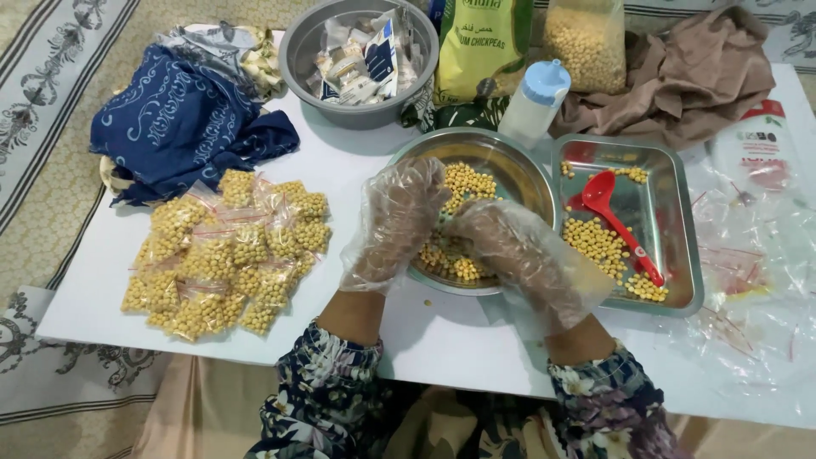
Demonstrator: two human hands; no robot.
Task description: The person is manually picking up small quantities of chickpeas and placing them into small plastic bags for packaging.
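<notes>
Pile of filled chickpea bags (225,255) sits at 9 o'clock on the desk (459,340). Left hand (393,225) and right hand (518,255), both gloved, meet over the round bowl (510,166) of chickpeas; fingers curl together, but on what, can't tell. Loose gloves could easily flick chickpeas off the rim. Red scoop (616,221) lies in the tray (684,255) at 3 o'clock.

Left hand (393,223) and right hand (518,255), both in clear plastic gloves, fingertips meeting, fingers curled; floral sleeves at wrists.
</notes>
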